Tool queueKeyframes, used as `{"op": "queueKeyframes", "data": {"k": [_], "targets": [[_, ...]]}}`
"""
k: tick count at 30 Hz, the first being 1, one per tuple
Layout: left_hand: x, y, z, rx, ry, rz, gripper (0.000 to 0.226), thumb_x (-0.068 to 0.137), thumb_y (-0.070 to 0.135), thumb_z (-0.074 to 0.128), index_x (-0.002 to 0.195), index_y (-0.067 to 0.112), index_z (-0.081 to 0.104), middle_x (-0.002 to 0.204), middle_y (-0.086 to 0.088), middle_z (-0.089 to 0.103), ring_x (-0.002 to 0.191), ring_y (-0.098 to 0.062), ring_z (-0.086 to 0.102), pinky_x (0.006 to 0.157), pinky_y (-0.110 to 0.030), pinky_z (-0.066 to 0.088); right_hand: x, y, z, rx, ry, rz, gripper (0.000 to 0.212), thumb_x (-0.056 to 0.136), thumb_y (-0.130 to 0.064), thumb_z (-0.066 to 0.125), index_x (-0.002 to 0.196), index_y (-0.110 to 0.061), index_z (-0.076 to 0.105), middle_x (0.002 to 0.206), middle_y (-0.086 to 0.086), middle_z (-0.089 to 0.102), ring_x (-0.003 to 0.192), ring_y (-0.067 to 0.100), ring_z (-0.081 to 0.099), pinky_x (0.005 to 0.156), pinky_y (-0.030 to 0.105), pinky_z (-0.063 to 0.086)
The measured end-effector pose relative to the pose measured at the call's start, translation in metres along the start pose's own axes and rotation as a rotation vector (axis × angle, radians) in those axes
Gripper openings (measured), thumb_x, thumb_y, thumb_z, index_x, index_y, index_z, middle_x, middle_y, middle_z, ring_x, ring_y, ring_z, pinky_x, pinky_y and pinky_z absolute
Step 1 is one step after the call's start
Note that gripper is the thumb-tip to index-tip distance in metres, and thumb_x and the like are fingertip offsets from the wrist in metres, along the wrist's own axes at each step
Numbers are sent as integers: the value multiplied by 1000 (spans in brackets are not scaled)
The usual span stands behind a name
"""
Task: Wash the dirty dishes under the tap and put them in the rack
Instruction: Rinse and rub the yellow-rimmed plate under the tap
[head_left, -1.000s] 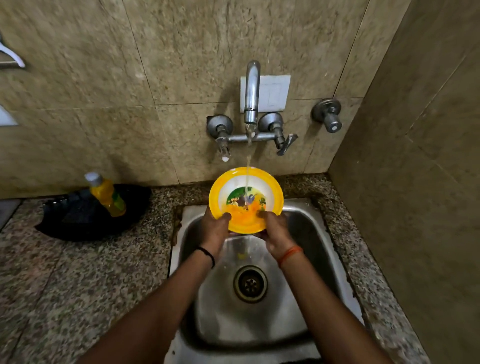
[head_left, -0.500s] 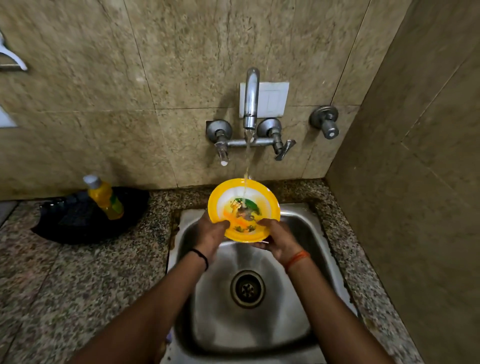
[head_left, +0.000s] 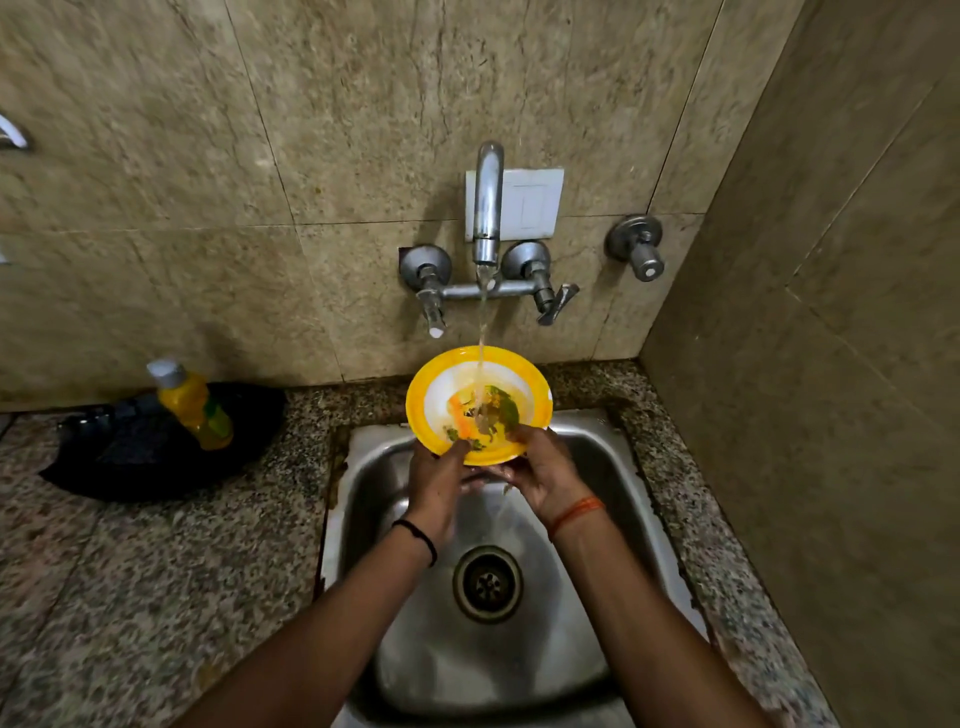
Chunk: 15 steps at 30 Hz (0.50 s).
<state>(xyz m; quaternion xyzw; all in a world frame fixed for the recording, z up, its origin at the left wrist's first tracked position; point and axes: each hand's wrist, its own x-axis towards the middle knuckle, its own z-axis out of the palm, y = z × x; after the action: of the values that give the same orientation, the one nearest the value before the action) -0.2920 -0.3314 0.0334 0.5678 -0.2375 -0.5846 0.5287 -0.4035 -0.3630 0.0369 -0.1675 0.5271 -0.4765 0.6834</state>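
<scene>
Nearest, the steel sink (head_left: 613, 467) with its drain (head_left: 487, 583) sunk into the speckled table (head_left: 156, 597); open basin lies below the hands, a wall close on the right; above the basin's far half the left hand (head_left: 436, 480) and right hand (head_left: 540, 478) each grip the near rim of a yellow bowl (head_left: 431, 384), thumbs curled over the edge; the round bowl tilts, its hollow facing up and toward the person, far rim higher; water from the tap (head_left: 488, 208) falls into its middle; left, near the wall, a yellow bottle (head_left: 192, 405) leans on a black tray (head_left: 130, 457).
</scene>
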Motion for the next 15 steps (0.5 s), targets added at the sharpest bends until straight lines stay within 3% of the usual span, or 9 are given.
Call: {"op": "queueKeyframes", "data": {"k": [2,4,7,9,11,13,15], "targets": [[4,15,-2,7,53,-19,31,90,3,55,119,14,56,105,-14,66,84,-30,67,57,-32,57,-3,-3,-3,-44,-8,41,39,81,2,53,120,0,58,108,25,66,87,36,67,68,44,60],[16,34,-15,140,104,17,28,81,2,60,108,6,64,99,-15,66,90,-32,65,66,-35,54,-4,-11,-13,-154,-9,48,32,83,-1,56,115,-4,59,98,20,66,78,30,65,69,43,58],[22,60,-28,380,-19,40,22,60,13,61,81,11,68,91,-16,68,79,-28,64,71,-35,51,-2,-21,-23,-287,-16,7,30,87,-5,56,117,-9,58,99,17,66,75,27,64,60,35,56],[26,63,-29,371,-51,24,13,75,15,67,87,14,68,98,-16,70,74,-26,65,64,-30,55,1,-19,-18,-349,25,-55,30,88,-2,55,117,-9,57,102,17,65,79,30,64,58,34,54],[25,55,-28,210,-13,-63,17,94,25,56,106,15,63,104,-13,68,74,-22,64,57,-29,53,3,-12,-10,-378,105,-128,30,86,0,56,115,-10,59,108,19,66,91,36,65,67,42,57],[19,42,-29,18,-38,-174,26,100,33,44,117,18,57,108,-12,65,81,-24,63,65,-36,52,5,-7,-8,-472,181,-248,33,83,3,59,114,-7,61,117,23,65,103,38,63,84,46,55],[19,27,-34,-20,-64,-209,31,102,35,39,124,19,53,113,-12,62,88,-27,62,71,-41,52,3,-5,-13,-685,203,-389,46,83,2,60,128,-2,51,129,22,59,118,36,57,96,39,47]]}}
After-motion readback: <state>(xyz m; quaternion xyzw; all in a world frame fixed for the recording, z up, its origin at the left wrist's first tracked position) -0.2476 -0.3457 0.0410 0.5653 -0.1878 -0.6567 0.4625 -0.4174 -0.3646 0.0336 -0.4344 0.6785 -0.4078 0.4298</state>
